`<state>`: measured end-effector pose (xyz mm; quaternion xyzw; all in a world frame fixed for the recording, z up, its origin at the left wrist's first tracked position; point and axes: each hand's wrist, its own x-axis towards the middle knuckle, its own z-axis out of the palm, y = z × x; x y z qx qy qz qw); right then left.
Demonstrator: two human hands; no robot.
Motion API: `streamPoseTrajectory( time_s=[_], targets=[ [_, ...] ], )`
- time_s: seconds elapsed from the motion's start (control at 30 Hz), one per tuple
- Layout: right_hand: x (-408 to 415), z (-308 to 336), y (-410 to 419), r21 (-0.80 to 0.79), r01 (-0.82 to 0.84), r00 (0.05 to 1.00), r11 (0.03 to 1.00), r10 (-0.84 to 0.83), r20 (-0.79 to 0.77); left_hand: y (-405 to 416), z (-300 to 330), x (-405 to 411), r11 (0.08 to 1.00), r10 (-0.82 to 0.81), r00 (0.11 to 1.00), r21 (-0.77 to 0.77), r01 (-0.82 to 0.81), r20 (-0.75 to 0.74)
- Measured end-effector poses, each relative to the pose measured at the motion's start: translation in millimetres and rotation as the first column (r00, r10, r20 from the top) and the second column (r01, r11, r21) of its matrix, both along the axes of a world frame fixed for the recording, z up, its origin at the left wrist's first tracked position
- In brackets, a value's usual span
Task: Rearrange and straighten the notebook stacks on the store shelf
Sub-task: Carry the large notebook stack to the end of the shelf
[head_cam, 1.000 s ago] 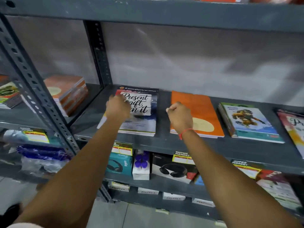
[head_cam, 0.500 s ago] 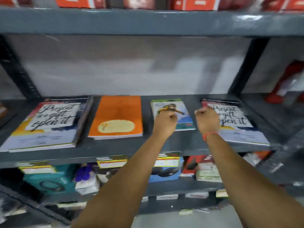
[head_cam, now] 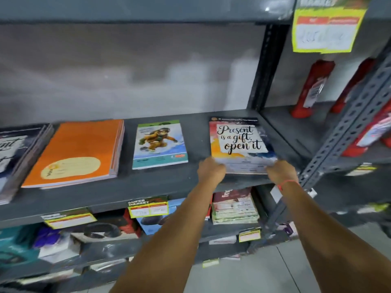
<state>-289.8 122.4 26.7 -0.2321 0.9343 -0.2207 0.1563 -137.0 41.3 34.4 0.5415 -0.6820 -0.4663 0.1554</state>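
both hands, left hand (head_cam: 210,170) and right hand (head_cam: 280,171), grip the near corners of the glossy "present is a gift" notebook stack (head_cam: 239,142) at the grey metal shelf (head_cam: 148,182)'s right end; uneven tugging could fan the slippery covers.

I can't see my fingertips: both the left hand (head_cam: 211,170) and right hand (head_cam: 280,171) cover the near corners of the "Present is a gift" notebook stack (head_cam: 240,142). Far left of my hands, a dark stack (head_cam: 19,157) is cut by the edge. The price tag (head_cam: 326,28) above my right hand is unreadably blurred.
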Motion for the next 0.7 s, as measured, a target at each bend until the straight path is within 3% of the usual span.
streamPoseTrajectory(
  time_s=[0.17,0.33,0.6,0.7],
  targets=[
    [-12,1,-1,-0.027,0.037,0.999,0.999,-0.037,0.002,-12,-4,-6,0.975,0.179,0.979,0.149,-0.164,-0.095],
    [-19,0,-1,-0.083,0.105,0.987,0.991,-0.093,0.133,-18,-6,-6,0.960,0.203,0.975,0.214,-0.180,-0.089],
    [-22,9,10,-0.205,0.270,0.855,0.941,-0.137,0.500,-25,-4,-3,0.911,0.281,0.951,0.349,-0.221,-0.130],
    [-21,12,14,-0.225,0.287,0.814,0.931,-0.113,0.569,-24,-3,0,0.898,0.314,0.932,0.375,-0.230,-0.180]
  ],
)
